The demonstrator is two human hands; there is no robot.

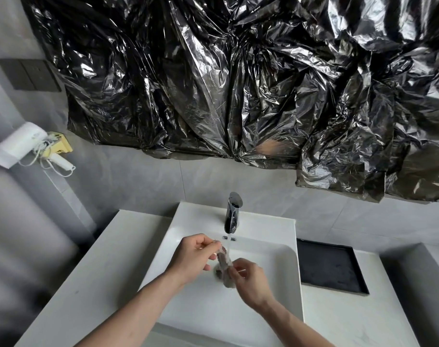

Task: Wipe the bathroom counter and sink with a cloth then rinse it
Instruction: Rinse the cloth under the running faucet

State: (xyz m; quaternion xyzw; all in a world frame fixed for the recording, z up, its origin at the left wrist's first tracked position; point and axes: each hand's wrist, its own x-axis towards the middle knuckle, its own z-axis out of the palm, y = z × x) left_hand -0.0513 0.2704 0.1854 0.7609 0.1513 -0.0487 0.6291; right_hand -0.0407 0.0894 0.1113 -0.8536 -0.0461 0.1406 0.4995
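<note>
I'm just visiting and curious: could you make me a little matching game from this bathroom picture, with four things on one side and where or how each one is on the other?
Things:
1. cloth
2. tap
3. black tray
4. hair dryer

Places or states:
A. hangs on the wall at the left
B. lies on the counter to the right of the sink
C. held by both hands under the stream of water
D. stands at the back of the sink, running

Pairs: 1-C, 2-D, 3-B, 4-A
</note>
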